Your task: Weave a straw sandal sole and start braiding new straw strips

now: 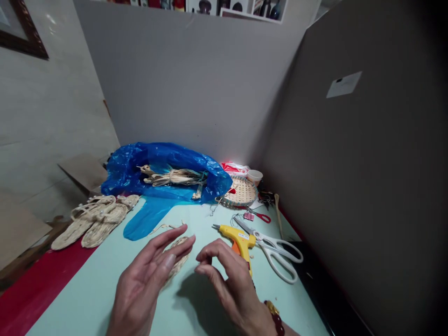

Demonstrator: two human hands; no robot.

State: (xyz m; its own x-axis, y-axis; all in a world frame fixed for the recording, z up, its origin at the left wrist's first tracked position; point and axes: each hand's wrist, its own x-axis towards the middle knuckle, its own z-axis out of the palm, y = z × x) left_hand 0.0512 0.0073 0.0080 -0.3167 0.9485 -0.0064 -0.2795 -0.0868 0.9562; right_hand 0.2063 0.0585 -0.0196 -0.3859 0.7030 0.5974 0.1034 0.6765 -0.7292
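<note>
My left hand point(142, 280) hovers palm inward with its fingers stretched out, open and holding nothing. Below and partly behind it lies a woven straw sole point(180, 261) on the pale green table. My right hand point(227, 284) is to the right of the sole, its thumb and forefinger tips brought together in a pinch; whether anything thin is between them I cannot make out. Just beyond the right hand lies a yellow glue gun point(241, 237), its nozzle pointing left. White-handled scissors point(276, 252) rest beside the gun.
A pair of woven straw sandals point(101, 217) sits at the left edge. At the back, a blue plastic bag point(157, 151) holds a bundle of straw cord point(175, 177). A round woven basket point(241, 191), red-handled scissors point(262, 217) and a pink clip point(248, 216) lie back right. Grey panels point(196, 79) enclose the table.
</note>
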